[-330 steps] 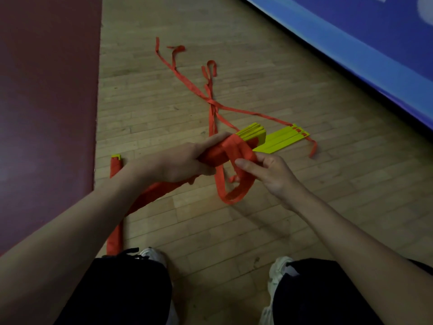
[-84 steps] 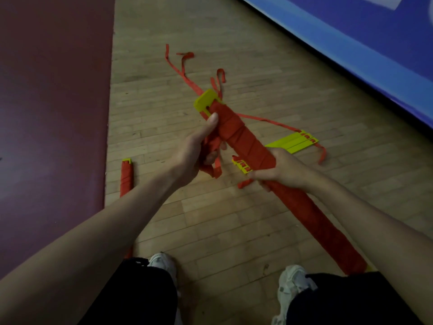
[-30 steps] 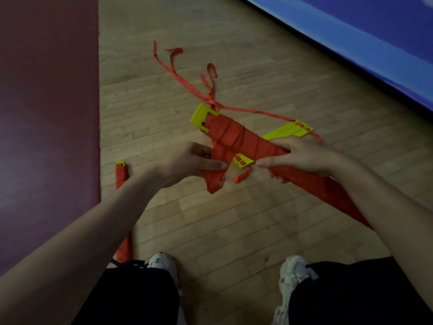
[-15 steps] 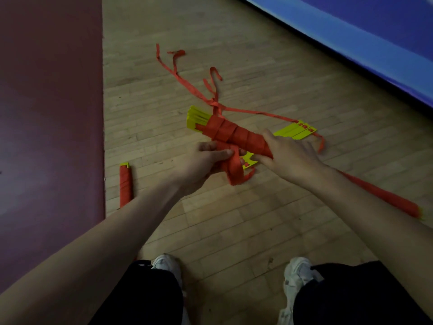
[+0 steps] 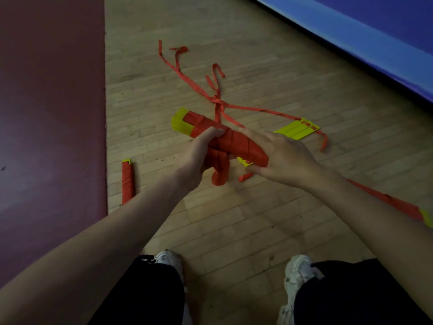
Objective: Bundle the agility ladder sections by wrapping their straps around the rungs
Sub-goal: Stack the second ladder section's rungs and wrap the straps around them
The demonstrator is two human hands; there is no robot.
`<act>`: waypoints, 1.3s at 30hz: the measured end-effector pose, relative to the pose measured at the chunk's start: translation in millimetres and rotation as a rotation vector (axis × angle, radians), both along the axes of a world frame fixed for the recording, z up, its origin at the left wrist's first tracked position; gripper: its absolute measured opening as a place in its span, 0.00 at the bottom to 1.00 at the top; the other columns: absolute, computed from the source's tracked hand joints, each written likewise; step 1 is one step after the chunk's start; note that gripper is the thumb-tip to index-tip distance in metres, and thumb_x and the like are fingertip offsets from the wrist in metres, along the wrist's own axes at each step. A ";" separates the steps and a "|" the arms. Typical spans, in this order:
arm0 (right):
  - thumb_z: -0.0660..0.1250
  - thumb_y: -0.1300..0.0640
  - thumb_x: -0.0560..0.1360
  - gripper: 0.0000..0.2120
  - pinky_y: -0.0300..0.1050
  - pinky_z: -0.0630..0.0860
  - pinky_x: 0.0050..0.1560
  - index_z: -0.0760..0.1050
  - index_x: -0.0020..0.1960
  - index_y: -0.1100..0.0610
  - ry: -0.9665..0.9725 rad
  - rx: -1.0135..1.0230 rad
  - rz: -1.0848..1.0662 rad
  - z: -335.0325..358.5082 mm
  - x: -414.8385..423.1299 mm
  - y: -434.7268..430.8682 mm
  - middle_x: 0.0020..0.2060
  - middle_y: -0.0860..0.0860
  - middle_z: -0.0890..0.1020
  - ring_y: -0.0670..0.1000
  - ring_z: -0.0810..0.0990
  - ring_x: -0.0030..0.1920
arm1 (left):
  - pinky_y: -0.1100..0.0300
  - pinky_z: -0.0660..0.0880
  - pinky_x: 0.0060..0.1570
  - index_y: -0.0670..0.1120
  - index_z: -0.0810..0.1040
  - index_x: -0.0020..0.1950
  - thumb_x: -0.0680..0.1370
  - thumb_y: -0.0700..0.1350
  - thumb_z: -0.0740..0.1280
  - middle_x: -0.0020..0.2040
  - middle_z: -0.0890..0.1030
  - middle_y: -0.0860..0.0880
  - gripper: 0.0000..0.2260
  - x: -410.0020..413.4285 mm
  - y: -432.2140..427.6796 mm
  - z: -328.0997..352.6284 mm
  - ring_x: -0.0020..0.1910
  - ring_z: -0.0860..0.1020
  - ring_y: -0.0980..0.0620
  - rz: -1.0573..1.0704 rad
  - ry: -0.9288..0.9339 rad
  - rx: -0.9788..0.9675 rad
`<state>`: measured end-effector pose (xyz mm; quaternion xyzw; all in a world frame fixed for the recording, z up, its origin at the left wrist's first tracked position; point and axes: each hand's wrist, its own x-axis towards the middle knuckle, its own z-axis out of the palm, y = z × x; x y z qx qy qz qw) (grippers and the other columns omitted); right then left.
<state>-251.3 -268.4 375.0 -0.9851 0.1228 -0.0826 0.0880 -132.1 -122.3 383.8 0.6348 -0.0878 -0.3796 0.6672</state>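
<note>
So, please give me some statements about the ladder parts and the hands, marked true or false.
The left hand grips the held bundle. True.
The small bundle lies on the mat. False: it lies on the floor, beside the mat.
Yellow rungs lie unwrapped on the floor. True.
Every strap is wound up. False: loose straps trail over the floor.

The left hand [image 5: 199, 156] is climbing onto the wrapped bundle [image 5: 236, 141], thumb clamping over its top and strap loop [image 5: 219, 177] drawn against its fingers, while the right hand [image 5: 281, 158] is spreading its fingers wider.
</note>
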 end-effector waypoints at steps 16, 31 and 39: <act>0.73 0.57 0.68 0.10 0.40 0.71 0.25 0.75 0.30 0.54 0.266 1.111 -0.012 33.2 -13.8 -18.0 0.25 0.55 0.75 0.51 0.73 0.22 | 0.54 0.81 0.43 0.39 0.78 0.53 0.78 0.38 0.64 0.41 0.85 0.51 0.07 18.4 22.3 3.9 0.40 0.84 0.52 -0.553 -0.389 -0.008; 0.71 0.48 0.68 0.13 0.38 0.72 0.25 0.73 0.43 0.56 0.236 1.130 -0.133 36.3 -15.6 -21.3 0.29 0.55 0.76 0.50 0.75 0.25 | 0.54 0.82 0.36 0.37 0.78 0.51 0.76 0.36 0.67 0.40 0.83 0.42 0.05 5.7 14.9 -5.0 0.35 0.83 0.49 -0.373 -0.167 0.028; 0.70 0.35 0.68 0.16 0.41 0.76 0.39 0.73 0.47 0.44 0.213 0.373 -0.138 19.5 -16.8 -21.4 0.36 0.46 0.83 0.49 0.83 0.39 | 0.63 0.79 0.37 0.37 0.79 0.49 0.78 0.35 0.64 0.38 0.83 0.45 0.04 -11.3 10.7 -3.3 0.36 0.82 0.53 -0.433 0.140 -0.026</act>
